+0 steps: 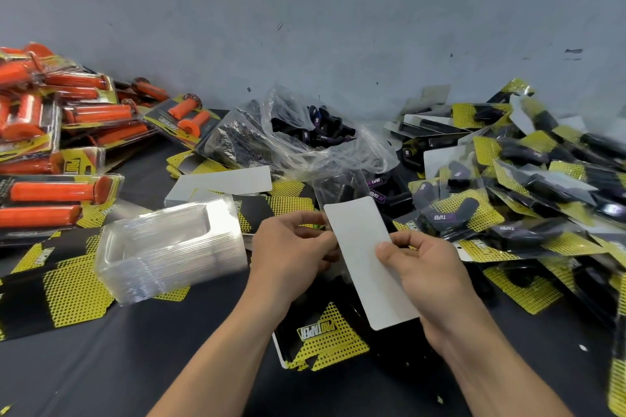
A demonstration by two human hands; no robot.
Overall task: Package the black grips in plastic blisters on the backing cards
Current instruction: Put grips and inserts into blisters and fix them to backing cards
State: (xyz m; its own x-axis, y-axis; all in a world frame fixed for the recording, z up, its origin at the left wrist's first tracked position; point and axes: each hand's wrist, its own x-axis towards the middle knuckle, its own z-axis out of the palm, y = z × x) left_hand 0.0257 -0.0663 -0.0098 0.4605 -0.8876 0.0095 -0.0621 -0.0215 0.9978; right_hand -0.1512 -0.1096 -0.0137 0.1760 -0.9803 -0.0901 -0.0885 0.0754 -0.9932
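One stack of clear blisters (169,247), sheets uncountable. Right of the stack: two hands, left hand (288,247) and right hand (426,267), and one white card (366,257). Behind it one plastic bag (298,142); orange packs (78,115) to its left and black packs (528,159) far right defy counting.

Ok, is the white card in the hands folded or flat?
Flat: the white card shows one smooth, uncreased face, held between the left hand and the right hand.

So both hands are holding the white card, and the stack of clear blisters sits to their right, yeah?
Not quite. The left hand and right hand do hold the white card, but the head view shows the stack of clear blisters on their left, not their right.
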